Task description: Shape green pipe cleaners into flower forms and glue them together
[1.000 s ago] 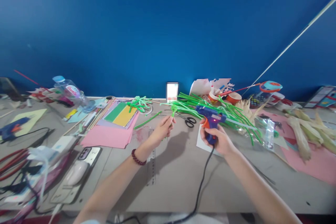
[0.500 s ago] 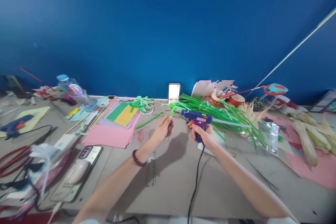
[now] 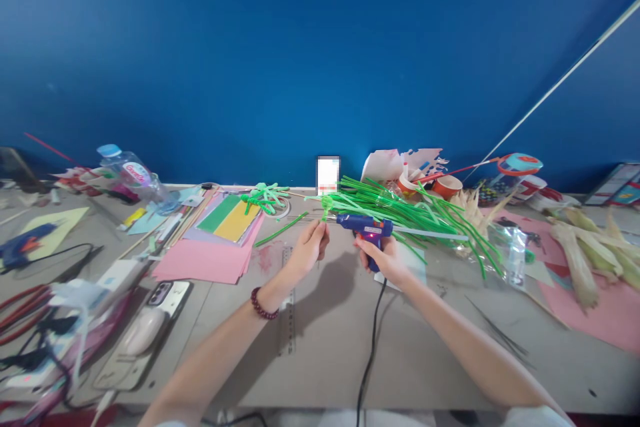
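Pinched in my left hand (image 3: 313,243) is a small green pipe-cleaner piece (image 3: 327,203), its looped top sticking up above my fingers. My right hand (image 3: 381,255) is wrapped around the handle of a blue hot glue gun (image 3: 364,223), whose small light glows orange-red. The gun's nozzle points left and sits close beside the green piece; whether they touch I cannot tell. A long whitish glue stick (image 3: 435,234) juts from its back, and a black cord (image 3: 373,347) hangs down. Behind the gun lies a pile of green pipe cleaners (image 3: 400,207).
Pink paper (image 3: 205,263) and coloured sheets lie to the left, beside a phone (image 3: 145,340) with a mouse on it. A clear ruler (image 3: 289,320) lies under my left forearm. A plastic bottle (image 3: 135,173) leans near the wall; corn husks (image 3: 585,253) lie at right.
The glue gun's nozzle has come slightly nearer to the green piece. The whole view has shifted a little; both hands keep their holds.
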Demonstrator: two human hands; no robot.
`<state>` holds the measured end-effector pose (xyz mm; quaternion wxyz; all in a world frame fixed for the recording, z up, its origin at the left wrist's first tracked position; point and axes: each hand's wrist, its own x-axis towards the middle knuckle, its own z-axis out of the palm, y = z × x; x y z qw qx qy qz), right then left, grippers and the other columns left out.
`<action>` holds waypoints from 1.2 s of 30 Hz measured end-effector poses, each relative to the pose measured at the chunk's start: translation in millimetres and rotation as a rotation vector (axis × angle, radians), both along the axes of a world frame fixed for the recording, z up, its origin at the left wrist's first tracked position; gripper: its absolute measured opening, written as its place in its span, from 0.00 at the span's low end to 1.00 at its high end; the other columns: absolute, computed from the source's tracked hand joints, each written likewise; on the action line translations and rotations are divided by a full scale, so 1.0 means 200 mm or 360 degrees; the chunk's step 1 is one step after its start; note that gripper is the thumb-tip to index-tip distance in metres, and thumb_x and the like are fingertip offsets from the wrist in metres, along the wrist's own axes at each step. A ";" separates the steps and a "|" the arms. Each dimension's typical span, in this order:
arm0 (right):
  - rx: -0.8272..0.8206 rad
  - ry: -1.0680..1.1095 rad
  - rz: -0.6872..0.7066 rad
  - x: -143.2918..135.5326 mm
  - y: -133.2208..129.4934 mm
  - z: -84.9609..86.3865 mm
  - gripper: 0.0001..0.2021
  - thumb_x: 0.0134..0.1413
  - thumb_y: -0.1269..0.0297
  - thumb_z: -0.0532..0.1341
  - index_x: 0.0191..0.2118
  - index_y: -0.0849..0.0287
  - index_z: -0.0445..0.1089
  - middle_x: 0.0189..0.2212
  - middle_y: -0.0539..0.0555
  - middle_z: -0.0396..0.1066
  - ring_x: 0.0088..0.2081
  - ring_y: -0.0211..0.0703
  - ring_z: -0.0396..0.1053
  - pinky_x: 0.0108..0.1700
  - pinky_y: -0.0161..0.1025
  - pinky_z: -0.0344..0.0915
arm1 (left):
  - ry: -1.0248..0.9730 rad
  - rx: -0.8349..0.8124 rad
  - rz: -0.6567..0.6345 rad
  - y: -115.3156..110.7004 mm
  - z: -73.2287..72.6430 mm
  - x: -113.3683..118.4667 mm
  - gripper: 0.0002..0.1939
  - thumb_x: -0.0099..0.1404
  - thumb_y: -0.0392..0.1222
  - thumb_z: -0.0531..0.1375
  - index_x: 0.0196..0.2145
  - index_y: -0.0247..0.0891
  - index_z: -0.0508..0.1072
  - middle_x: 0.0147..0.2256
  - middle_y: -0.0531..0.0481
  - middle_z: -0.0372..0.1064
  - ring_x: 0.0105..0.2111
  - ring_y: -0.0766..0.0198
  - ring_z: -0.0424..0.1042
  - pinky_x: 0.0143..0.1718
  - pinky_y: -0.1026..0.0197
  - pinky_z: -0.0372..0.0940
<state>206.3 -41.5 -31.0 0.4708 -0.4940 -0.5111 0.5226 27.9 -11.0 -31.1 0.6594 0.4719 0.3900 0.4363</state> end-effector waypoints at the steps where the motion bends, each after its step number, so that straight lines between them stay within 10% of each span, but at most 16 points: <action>1: 0.0003 0.0000 -0.0019 0.00 0.00 0.00 0.18 0.44 0.48 0.64 0.29 0.58 0.65 0.12 0.45 0.62 0.12 0.33 0.57 0.15 0.31 0.56 | 0.0007 0.0001 0.0001 0.00 0.00 0.00 0.20 0.60 0.58 0.56 0.26 0.40 0.56 0.17 0.63 0.41 0.14 0.75 0.39 0.16 0.70 0.37; 36: 0.0131 -0.0155 -0.0091 0.00 0.00 -0.04 0.16 0.49 0.50 0.60 0.25 0.59 0.64 0.11 0.46 0.61 0.13 0.32 0.58 0.16 0.31 0.59 | 0.0130 0.0161 0.0075 0.00 -0.04 0.02 0.20 0.61 0.59 0.55 0.27 0.40 0.58 0.17 0.62 0.44 0.14 0.74 0.42 0.15 0.69 0.40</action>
